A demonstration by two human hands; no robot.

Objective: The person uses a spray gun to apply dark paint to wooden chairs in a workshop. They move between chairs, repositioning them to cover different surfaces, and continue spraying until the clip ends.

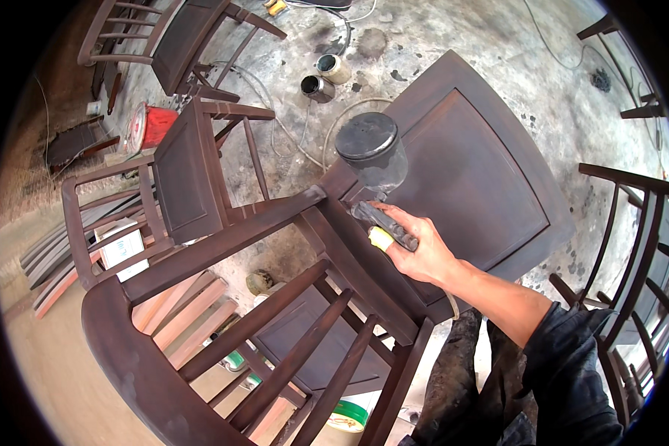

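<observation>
My right hand [416, 249] is closed around the dark handle of a spray gun [385, 223], with something yellow beside the fingers. A translucent cup with a black lid [366, 137] appears to sit on top of the gun. The gun is over the rear part of the seat of a dark brown wooden chair [468, 182]; whether it touches the wood I cannot tell. Close to me, this chair's spindled back [290, 357] slants across the lower left. A pale hose [453, 305] shows at the seat's edge below my wrist. My left hand is out of view.
Other dark chairs stand at the left [189, 175], top left [182, 44] and right [635, 253]. Two open tins [318, 88] and looping hoses lie on the stained floor. A red bucket [156, 126] and stacked wood strips [189, 316] are at the left.
</observation>
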